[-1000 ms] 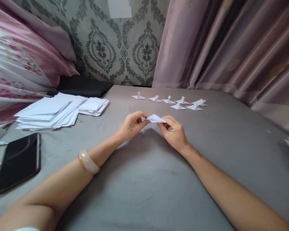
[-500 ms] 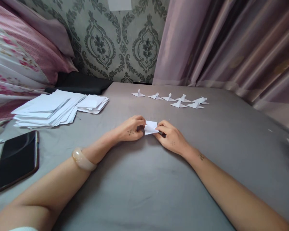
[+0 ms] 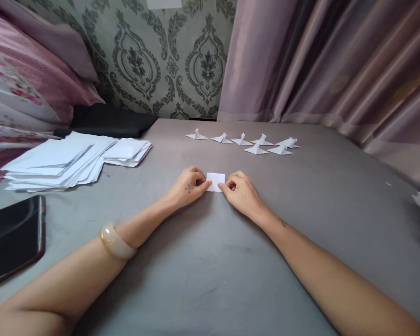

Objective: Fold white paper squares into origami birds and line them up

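Between my hands is a small piece of folded white paper (image 3: 215,181), roughly rectangular and facing me. My left hand (image 3: 191,184) pinches its left edge, thumb on the near face and the other fingers curled behind. At the right lower edge, my right hand (image 3: 241,189) grips the same paper between thumb and curled fingers. Both hands are low over the grey cloth. Beyond them stand several small folded white paper figures (image 3: 256,148), with flat pointed sides and a raised middle, in a loose row.
Left of my hands lie a stack of white paper sheets (image 3: 49,156) and a smaller paper pile (image 3: 128,150). A dark phone (image 3: 16,235) rests at the near left. Grey cloth (image 3: 196,261) covers the surface. A patterned wall (image 3: 171,65) and mauve curtains (image 3: 283,56) stand behind.
The paper's raised, angled flap now lies flat, leaving a plain rectangle. My right thumb has moved onto its lower edge. The whole view has shifted slightly.
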Action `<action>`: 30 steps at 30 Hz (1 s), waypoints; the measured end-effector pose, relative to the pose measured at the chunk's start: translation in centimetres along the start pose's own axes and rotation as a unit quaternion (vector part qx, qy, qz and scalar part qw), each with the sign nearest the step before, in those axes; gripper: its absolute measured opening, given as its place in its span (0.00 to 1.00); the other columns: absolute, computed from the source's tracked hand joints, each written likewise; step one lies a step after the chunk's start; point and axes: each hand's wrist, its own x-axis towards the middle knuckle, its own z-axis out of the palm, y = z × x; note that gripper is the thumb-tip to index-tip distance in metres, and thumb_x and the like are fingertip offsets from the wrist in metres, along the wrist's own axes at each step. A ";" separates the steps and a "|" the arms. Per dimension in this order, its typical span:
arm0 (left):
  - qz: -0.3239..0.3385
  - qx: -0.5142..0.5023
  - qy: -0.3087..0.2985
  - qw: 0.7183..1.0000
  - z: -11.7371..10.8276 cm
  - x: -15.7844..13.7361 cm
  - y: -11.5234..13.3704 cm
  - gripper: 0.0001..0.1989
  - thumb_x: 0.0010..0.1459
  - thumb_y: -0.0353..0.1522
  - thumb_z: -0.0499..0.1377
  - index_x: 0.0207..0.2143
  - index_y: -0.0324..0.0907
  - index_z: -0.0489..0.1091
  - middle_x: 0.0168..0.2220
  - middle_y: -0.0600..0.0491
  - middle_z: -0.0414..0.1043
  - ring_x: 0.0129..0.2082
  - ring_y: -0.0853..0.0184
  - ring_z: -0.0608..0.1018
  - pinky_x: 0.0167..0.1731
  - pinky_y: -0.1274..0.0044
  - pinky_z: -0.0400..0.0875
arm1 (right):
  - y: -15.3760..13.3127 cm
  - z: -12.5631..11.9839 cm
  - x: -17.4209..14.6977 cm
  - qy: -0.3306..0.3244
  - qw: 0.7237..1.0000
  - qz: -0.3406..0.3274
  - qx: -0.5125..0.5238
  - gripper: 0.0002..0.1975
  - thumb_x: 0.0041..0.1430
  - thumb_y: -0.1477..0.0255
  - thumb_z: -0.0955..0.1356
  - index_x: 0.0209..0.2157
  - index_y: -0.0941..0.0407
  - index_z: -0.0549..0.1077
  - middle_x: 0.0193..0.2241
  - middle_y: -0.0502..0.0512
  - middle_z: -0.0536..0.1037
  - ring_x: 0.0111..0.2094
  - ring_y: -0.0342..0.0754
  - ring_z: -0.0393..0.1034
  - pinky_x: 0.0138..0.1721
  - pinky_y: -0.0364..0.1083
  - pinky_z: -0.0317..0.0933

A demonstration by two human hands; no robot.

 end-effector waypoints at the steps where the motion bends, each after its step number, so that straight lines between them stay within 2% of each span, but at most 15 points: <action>1: -0.006 0.003 0.006 1.000 0.1 0.0 0.0 0.14 0.55 0.38 0.57 0.21 0.39 0.71 0.37 0.46 0.72 0.32 0.66 0.73 0.37 0.73 0.68 | 0.0 0.0 0.0 0.001 1.000 0.003 -0.004 0.13 0.54 0.66 0.68 0.20 0.55 0.67 0.34 0.52 0.71 0.29 0.43 0.66 0.38 0.46 0.60; 8: -0.017 0.029 0.019 0.999 0.3 0.2 0.1 0.12 0.53 0.36 0.59 0.20 0.39 0.70 0.35 0.47 0.71 0.36 0.63 0.73 0.40 0.70 0.68 | -0.2 0.0 -0.1 0.001 1.000 0.021 -0.020 0.10 0.53 0.67 0.69 0.22 0.55 0.67 0.34 0.52 0.70 0.29 0.43 0.65 0.36 0.46 0.60; 14: 0.016 0.080 0.033 0.996 0.6 -0.2 -0.5 0.10 0.54 0.35 0.60 0.23 0.39 0.68 0.33 0.48 0.70 0.36 0.63 0.71 0.39 0.69 0.68 | 0.1 -0.2 0.0 0.000 1.000 0.012 -0.020 0.05 0.54 0.69 0.68 0.27 0.55 0.69 0.35 0.52 0.70 0.30 0.43 0.65 0.37 0.46 0.60; 16: 0.052 0.125 0.051 0.990 0.7 -0.3 -0.7 0.08 0.56 0.35 0.60 0.29 0.38 0.68 0.34 0.48 0.69 0.36 0.62 0.70 0.40 0.69 0.67 | 0.2 -0.2 0.0 -0.001 1.000 0.009 -0.021 0.04 0.55 0.69 0.68 0.30 0.55 0.71 0.35 0.52 0.70 0.30 0.43 0.65 0.37 0.46 0.60; 18: 0.120 0.174 0.052 0.976 0.6 -0.5 -0.6 0.07 0.60 0.34 0.56 0.36 0.38 0.69 0.37 0.47 0.70 0.38 0.61 0.69 0.42 0.68 0.67 | 0.2 -0.2 -0.1 -0.003 1.000 -0.001 -0.025 0.05 0.56 0.69 0.68 0.35 0.55 0.73 0.36 0.52 0.70 0.29 0.43 0.66 0.37 0.46 0.61; 20: 0.194 0.213 0.005 0.958 0.4 -0.8 -0.1 0.09 0.63 0.30 0.51 0.39 0.38 0.69 0.42 0.46 0.71 0.41 0.61 0.70 0.44 0.69 0.66 | 0.3 -0.2 -0.1 -0.013 0.999 -0.021 -0.029 0.09 0.57 0.69 0.66 0.39 0.53 0.75 0.37 0.53 0.71 0.30 0.43 0.66 0.37 0.45 0.61; 22: 0.231 0.239 -0.064 0.941 0.1 -1.1 0.6 0.12 0.63 0.26 0.47 0.40 0.38 0.70 0.43 0.46 0.72 0.43 0.61 0.71 0.43 0.71 0.67 | 0.3 -0.3 -0.3 -0.027 0.998 -0.041 -0.039 0.11 0.60 0.69 0.65 0.42 0.52 0.76 0.39 0.53 0.71 0.32 0.44 0.67 0.37 0.45 0.61; 25: 0.215 0.270 -0.116 0.931 -0.3 -1.5 1.4 0.14 0.60 0.23 0.47 0.40 0.37 0.71 0.42 0.45 0.73 0.44 0.61 0.73 0.38 0.73 0.70 | 0.2 -0.5 -0.5 -0.041 0.996 -0.053 -0.066 0.13 0.61 0.68 0.63 0.43 0.51 0.77 0.40 0.54 0.71 0.33 0.44 0.68 0.36 0.46 0.61; 30: 0.158 0.259 -0.086 0.949 -0.8 -1.5 1.1 0.14 0.55 0.21 0.49 0.33 0.38 0.73 0.38 0.46 0.76 0.41 0.61 0.76 0.34 0.76 0.70 | 0.1 -0.7 -0.4 -0.030 0.995 -0.031 -0.089 0.16 0.59 0.66 0.65 0.48 0.55 0.73 0.41 0.57 0.71 0.32 0.46 0.69 0.38 0.47 0.63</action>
